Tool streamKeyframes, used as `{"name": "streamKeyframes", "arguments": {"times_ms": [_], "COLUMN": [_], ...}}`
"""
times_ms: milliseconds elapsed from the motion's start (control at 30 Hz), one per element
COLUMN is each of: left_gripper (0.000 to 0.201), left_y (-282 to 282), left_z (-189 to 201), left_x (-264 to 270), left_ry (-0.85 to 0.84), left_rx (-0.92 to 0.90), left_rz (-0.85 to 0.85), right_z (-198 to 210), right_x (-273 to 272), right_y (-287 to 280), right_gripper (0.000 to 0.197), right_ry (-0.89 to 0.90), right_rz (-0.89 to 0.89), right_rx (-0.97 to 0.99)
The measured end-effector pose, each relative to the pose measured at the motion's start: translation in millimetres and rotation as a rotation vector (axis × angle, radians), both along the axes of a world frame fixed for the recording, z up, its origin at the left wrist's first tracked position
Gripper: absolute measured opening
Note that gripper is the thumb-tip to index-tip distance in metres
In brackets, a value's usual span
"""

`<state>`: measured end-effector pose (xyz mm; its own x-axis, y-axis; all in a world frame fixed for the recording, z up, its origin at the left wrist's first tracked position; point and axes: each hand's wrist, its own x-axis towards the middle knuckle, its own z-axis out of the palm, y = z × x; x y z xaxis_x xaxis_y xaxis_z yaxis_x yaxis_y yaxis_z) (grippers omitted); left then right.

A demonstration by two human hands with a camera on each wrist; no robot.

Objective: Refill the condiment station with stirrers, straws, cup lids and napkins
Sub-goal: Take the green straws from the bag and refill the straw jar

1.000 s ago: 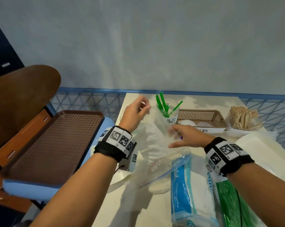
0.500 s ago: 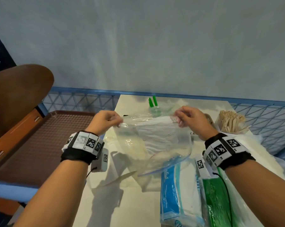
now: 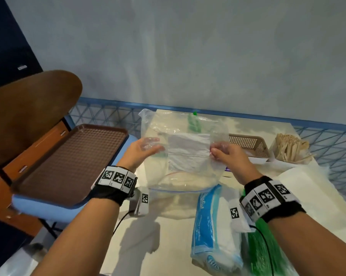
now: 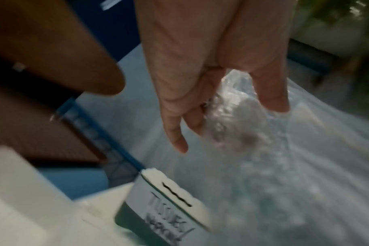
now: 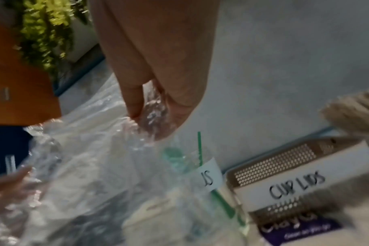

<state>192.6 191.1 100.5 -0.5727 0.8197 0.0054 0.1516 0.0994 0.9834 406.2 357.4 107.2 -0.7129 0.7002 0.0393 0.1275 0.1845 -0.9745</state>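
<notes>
Hands at centre frame: my left hand [image 3: 143,150] and right hand [image 3: 225,154] each pinch a side of one clear plastic bag [image 3: 185,156], fingers clamped on the film, holding it above the worktop [image 3: 168,246]. One brown basket [image 3: 247,145] labelled "CUP LIDS" and one tub of wooden stirrers [image 3: 290,148] stand at right. Two packs lie lower right: napkins [image 3: 214,230] and green straws [image 3: 261,253]. One brown tray [image 3: 68,162] sits left.

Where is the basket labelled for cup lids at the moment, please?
In the head view the cup lids basket sits at the back right of the table, just beyond the right hand, with the wooden stirrers on its right.
</notes>
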Motion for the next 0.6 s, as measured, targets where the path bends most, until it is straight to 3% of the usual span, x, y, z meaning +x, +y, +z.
{"name": "streamKeyframes", "arguments": {"times_ms": [67,133,200,267,333,400,467,600], "left_gripper": [0.01,0.026,0.027,0.016,0.02,0.005,0.01,0.012], "left_y": [-13.7,-30.7,-49.3,-70.5,-96.3,-122.8,-148.0,-186.8], "left_z": [-3.6,-6.8,-5.9,-4.3,-6.6,-7.3,-18.2,-55.3], "left_x": [-7.1,-18.8,-27.7,-28.7,-25.5,-21.6,-25.4,-26.1], "left_ry": [0.16,0.292,0.393,0.379,0.355,0.261,0.219,0.153], "left_rx": [-0.051,-0.038,-0.003,0.029,-0.007,0.036,0.018,-0.163], "left_rz": [-0.021,0.076,0.192,0.231,0.211,0.104,0.021,-0.123], "right_z": [-2.5,-3.7,-7.5,-8.5,-11.3,-14.2,-21.2,-50.0], "right_x": [-3.2,-9.0,-15.3,-19.6,-19.8,-14.6,-10.1,-5.0], "right_y": [-5.0,-14.0,-24.2,-38.9,-57.9,-78.3,-96.5,-124.0], "right_gripper": [0.015,0.013,0.011,0.014,0.023,0.02,0.014,0.027], "right_ry": [0.036,0.005,-0.031,-0.06,-0.103,-0.146,-0.207,-0.381], "right_rz": [0.002,-0.008,-0.08,-0.103,-0.048,0.036,0.138,0.27], "right_rx": [0.022,0.186,0.333,0.362,0.286,0.252,0.23,0.195]}}
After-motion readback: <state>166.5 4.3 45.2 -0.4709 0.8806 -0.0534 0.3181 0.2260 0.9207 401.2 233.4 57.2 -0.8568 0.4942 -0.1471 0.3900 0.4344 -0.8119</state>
